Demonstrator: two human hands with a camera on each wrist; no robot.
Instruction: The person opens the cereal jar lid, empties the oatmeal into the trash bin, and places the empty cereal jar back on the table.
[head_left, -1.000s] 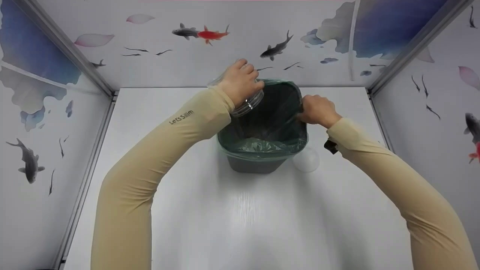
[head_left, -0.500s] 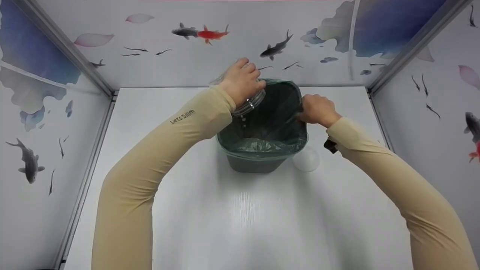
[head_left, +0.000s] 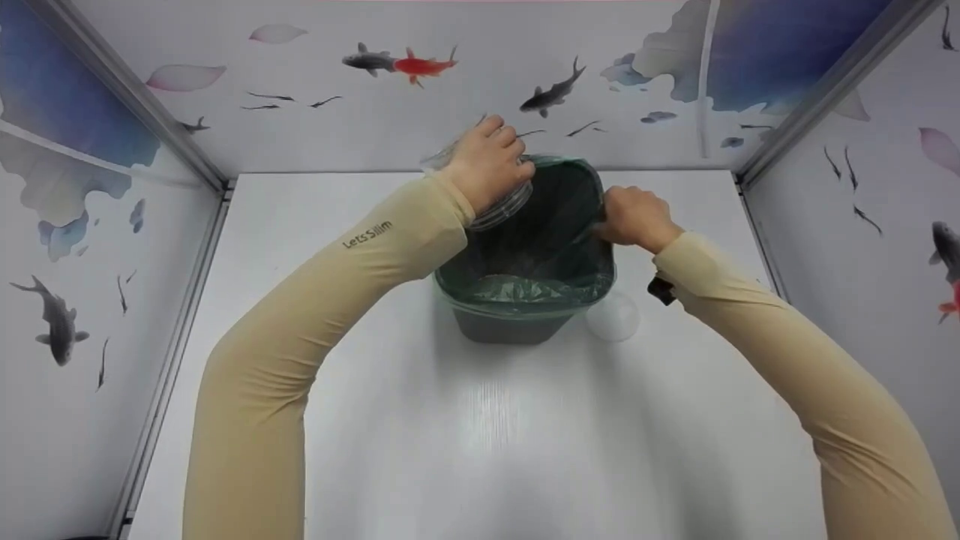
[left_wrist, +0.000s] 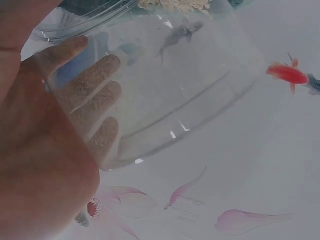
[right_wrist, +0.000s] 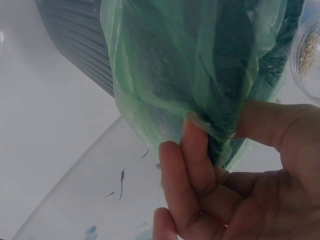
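Observation:
My left hand (head_left: 487,166) grips a clear plastic jar (head_left: 513,212), tilted with its mouth over the bin's left side. Through the jar wall (left_wrist: 170,107) the left wrist view shows my fingers spread behind it, and pale flakes (left_wrist: 175,5) lie near its mouth. A dark grey bin (head_left: 510,330) stands on the table, lined with a green plastic bag (head_left: 525,309) folded over the rim. At the bin's right edge, my right hand (head_left: 636,220) pinches bag and rim between thumb and fingers. The bottom of the bin is too dark to make out.
A clear round lid (head_left: 612,316) lies on the white table (head_left: 487,442), just right of the bin. White panels printed with fish (head_left: 553,90) and petals enclose the table at the back and both sides.
Half a second ago several pale bits were falling from the jar; none are seen in the air now. My left hand and jar have shifted slightly right. The right hand keeps its place.

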